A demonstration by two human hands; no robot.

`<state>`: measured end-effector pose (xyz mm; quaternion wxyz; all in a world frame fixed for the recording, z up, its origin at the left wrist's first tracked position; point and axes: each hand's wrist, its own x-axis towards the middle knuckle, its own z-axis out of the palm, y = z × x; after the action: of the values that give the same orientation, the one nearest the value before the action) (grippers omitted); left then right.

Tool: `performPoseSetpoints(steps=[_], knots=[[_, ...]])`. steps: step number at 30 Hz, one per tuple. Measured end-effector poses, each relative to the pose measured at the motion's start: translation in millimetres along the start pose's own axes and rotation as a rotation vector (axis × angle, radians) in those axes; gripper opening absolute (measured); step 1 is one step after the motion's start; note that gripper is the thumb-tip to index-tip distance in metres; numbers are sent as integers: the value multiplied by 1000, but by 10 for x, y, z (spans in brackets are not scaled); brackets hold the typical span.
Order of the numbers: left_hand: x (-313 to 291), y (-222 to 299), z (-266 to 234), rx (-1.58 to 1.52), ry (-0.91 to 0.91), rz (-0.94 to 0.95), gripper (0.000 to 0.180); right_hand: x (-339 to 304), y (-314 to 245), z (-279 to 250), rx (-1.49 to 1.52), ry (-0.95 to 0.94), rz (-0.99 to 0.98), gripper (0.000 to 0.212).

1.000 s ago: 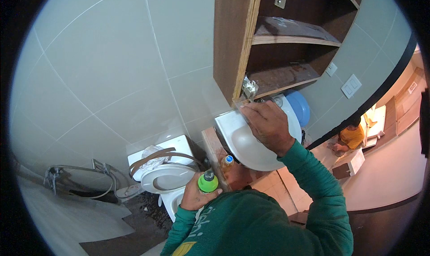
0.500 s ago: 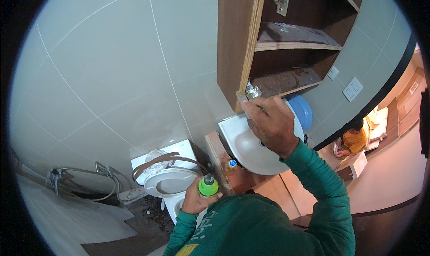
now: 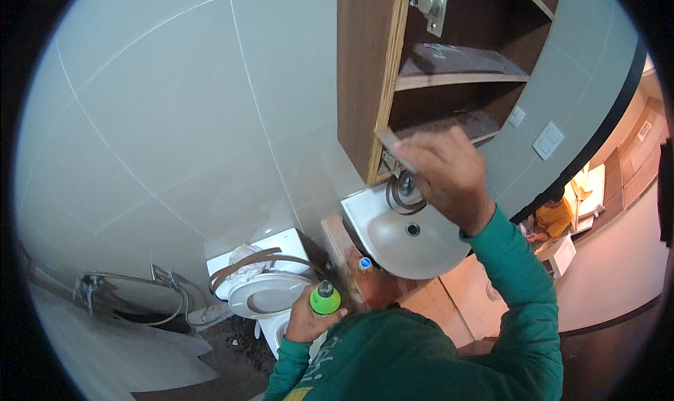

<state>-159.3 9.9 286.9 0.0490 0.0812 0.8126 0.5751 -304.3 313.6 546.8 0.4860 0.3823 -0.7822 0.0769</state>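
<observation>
My left hand (image 3: 309,319) is wrapped round a bright green bottle (image 3: 325,301) with a dark cap, low beside the toilet. Raised at the lower front corner of an open brown cabinet (image 3: 364,71), my right hand (image 3: 456,173) is closed on a thin, flat greyish strip (image 3: 397,150). That strip's far end is at the cabinet's pale front edge (image 3: 387,99); I cannot tell whether they touch. Two metal hinges show inside the cabinet, the upper hinge (image 3: 430,6) in plain sight. The lower one is partly hidden by the strip and my fingers.
Below the cabinet is a white sink (image 3: 393,239), with a dark loop (image 3: 401,199) near its tap. A toilet (image 3: 261,297) stands left, a brown band (image 3: 242,263) over its tank. A blue-capped bottle (image 3: 364,263) is beside the sink. A person in yellow (image 3: 554,217) appears far right.
My right hand has drawn up and right with the strip, uncovering the sink's drain and the dark loop. My left hand keeps the green bottle nearly in place. The view has shifted slightly.
</observation>
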Motion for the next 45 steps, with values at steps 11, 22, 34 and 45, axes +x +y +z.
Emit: performPoseSetpoints(steps=[11, 22, 34, 45], knots=[[78, -96, 44, 29, 8, 14, 64, -80, 65, 70, 59, -36, -11, 32], [93, -76, 7, 37, 11, -38, 70, 331, 311, -149, -9, 76, -42, 50], [168, -125, 14, 2, -6, -34, 69, 681, 404, -376, -130, 171, -123, 36], [175, -17, 55, 8, -7, -31, 72, -169, 77, 8, 903, 446, 1022, 33]])
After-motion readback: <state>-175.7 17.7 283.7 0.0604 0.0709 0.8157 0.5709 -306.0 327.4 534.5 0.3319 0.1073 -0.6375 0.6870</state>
